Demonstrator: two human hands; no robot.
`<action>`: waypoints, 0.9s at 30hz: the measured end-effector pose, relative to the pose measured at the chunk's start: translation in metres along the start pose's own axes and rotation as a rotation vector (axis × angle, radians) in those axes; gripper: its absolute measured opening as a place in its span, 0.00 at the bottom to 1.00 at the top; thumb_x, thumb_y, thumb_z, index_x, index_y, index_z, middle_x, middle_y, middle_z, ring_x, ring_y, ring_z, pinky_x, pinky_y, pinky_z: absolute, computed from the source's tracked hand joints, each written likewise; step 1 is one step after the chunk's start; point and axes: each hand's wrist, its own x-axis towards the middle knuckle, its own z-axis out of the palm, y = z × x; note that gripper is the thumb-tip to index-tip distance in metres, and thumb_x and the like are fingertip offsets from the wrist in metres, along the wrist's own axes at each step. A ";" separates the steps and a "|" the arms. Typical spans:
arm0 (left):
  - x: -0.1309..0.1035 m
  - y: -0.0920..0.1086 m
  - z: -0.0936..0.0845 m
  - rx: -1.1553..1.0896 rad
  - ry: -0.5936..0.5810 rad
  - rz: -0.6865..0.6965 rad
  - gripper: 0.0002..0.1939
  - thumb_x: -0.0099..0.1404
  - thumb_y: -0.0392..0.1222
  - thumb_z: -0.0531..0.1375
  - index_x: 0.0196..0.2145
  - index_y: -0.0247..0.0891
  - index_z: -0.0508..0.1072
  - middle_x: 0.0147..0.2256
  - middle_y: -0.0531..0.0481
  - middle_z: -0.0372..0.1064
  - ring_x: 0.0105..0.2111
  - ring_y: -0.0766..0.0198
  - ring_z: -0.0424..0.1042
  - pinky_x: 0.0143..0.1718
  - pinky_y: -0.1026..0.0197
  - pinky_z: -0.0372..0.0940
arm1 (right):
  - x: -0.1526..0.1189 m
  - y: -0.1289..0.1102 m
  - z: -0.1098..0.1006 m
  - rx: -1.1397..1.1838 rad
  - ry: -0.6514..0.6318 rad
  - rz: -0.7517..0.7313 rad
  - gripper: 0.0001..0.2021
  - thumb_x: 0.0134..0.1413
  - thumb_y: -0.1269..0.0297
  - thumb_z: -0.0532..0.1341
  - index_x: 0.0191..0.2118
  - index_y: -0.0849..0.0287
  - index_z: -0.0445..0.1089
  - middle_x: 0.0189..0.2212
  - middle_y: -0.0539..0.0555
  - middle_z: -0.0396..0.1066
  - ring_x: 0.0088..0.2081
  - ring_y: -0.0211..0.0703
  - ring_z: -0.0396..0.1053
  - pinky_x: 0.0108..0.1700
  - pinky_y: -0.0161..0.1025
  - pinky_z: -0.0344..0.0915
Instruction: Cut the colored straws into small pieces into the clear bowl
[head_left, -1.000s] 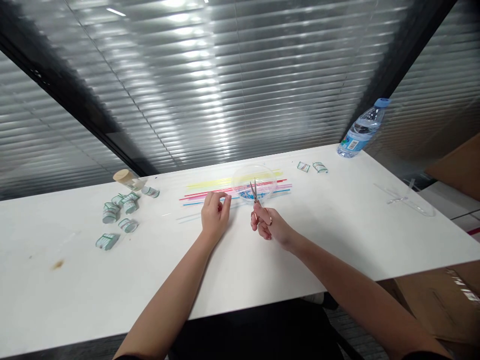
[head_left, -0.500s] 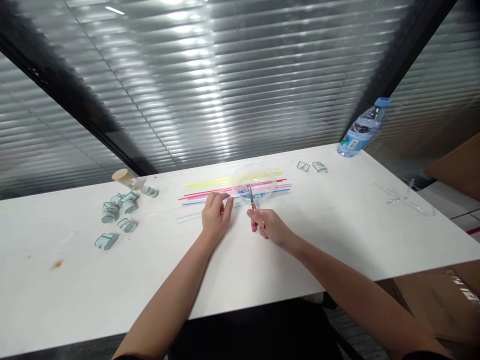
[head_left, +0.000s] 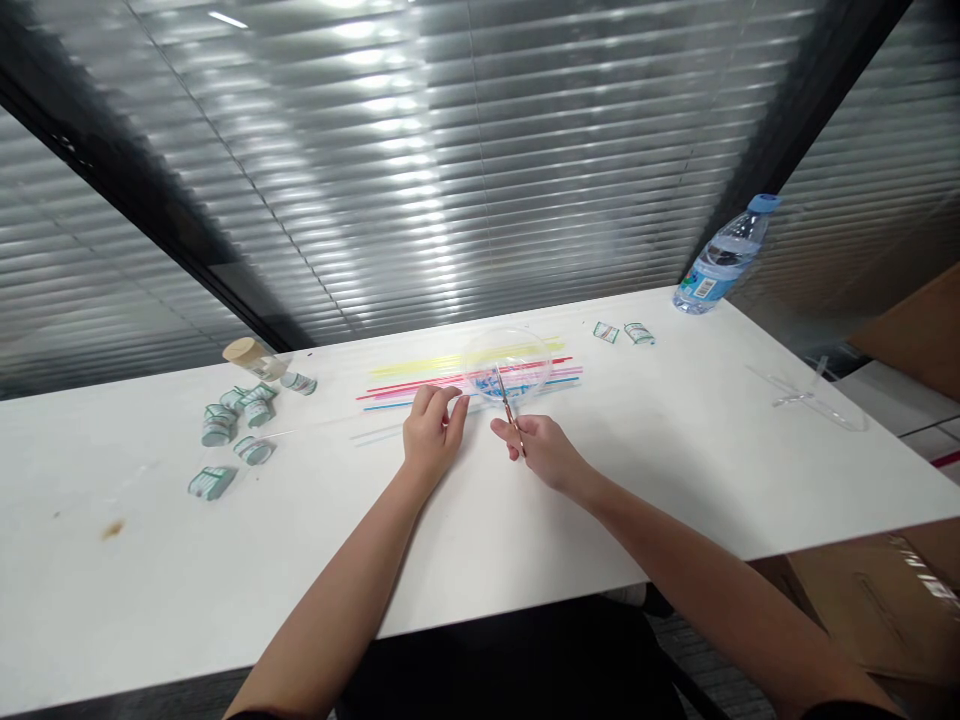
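My left hand point(head_left: 433, 432) rests on the table, thumb and fingers pinched on a thin pale stick point(head_left: 300, 430) that trails out to the left. In my right hand point(head_left: 544, 448) are scissors point(head_left: 509, 412) with rose-gold handles, their blades pointing away from me over the near rim of a clear round bowl point(head_left: 541, 352). Small blue and white bits point(head_left: 489, 382) lie inside the bowl. Around and behind it are long thin sticks in yellow point(head_left: 420, 365), red point(head_left: 390, 387), pink and blue. Whether the blades touch the pale stick I cannot tell.
Several green-and-white wrapped packets point(head_left: 219, 425) lie at the left near a jar with a tan lid point(head_left: 244, 350). Two more packets point(head_left: 606, 332) are at the back right, before a water bottle point(head_left: 724, 262). A clear looped plastic piece point(head_left: 814, 400) lies near the right edge.
The scissors' handles look closer together, and my right hand has shifted slightly. The pale stick's visible part reaches further left. My left hand has stayed in place.
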 end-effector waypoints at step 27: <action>-0.002 -0.002 0.001 0.023 -0.014 -0.059 0.09 0.68 0.44 0.56 0.41 0.38 0.72 0.36 0.49 0.65 0.22 0.74 0.60 0.25 0.67 0.60 | 0.003 0.000 0.000 0.099 -0.030 0.008 0.30 0.46 0.35 0.58 0.19 0.62 0.57 0.16 0.47 0.53 0.18 0.27 0.47 0.23 0.30 0.44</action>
